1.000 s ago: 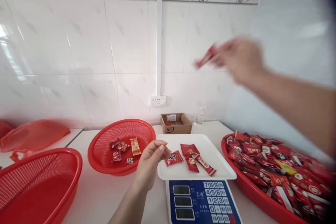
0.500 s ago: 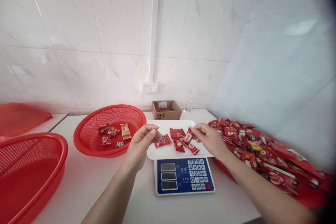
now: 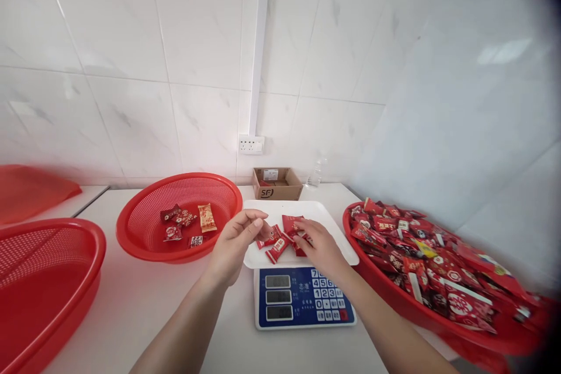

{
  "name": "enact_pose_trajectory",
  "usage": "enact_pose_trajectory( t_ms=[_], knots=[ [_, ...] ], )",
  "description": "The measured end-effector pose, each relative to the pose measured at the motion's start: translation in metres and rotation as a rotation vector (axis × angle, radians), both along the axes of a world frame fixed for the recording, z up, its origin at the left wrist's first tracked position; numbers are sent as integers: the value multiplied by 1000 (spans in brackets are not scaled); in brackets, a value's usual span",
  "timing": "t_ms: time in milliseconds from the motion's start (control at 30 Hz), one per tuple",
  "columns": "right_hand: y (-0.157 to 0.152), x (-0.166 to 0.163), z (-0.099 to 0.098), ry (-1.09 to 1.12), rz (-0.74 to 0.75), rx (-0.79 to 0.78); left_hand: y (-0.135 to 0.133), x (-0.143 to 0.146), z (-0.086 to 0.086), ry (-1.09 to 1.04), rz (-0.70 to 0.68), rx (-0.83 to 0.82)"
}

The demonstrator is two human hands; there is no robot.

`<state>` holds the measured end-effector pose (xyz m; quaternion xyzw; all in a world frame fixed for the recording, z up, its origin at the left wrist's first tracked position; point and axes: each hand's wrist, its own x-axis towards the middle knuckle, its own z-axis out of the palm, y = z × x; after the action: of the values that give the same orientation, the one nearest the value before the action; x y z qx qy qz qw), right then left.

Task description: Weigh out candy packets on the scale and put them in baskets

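- Two hands of mine are over the scale (image 3: 302, 299), which sits on the white table (image 3: 131, 295) in front of me.
- My left hand (image 3: 234, 242) is at the left edge of the white tray (image 3: 326, 210) on top of the scale. Its fingers are curled and the thumb meets the fingertips. One red sweet lies right by those fingertips, but I cannot tell if I am pinching it.
- My right hand (image 3: 319, 248) is palm down on the tray, with its fingers on the red sweets (image 3: 291, 224). I cannot tell if it has a grip on one.
- The red sweets lie in a small bunch in the middle of the tray, between my two hands.
- On my right is a red dish (image 3: 381, 291), just beside the scale, with a heap of sweets (image 3: 416, 245) on it.
- On my left is a round red basket (image 3: 140, 228) with a few loose sweets (image 3: 186, 221) inside.
- Closer to me on the left is a bigger basket (image 3: 52, 304), also red.
- By the wall stand a small brown box (image 3: 277, 184) and a clear bottle (image 3: 316, 172). A plug socket (image 3: 251, 144) is on the tiles above them.
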<state>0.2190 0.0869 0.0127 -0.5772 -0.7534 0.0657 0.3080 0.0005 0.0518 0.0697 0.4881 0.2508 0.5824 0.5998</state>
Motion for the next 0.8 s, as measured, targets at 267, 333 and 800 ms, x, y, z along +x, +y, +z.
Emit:
enact_pose_trajectory(
  t_ms=[267, 333, 800],
  knots=[
    [-11, -8, -4, -167, 124, -202, -3, 0, 3, 7, -46, 10],
    [-7, -11, 0, -153, 148, -204, -4, 0, 3, 8, -45, 10],
    [13, -15, 3, -97, 236, -138, -4, -3, 4, 20, -25, 38]
  ],
)
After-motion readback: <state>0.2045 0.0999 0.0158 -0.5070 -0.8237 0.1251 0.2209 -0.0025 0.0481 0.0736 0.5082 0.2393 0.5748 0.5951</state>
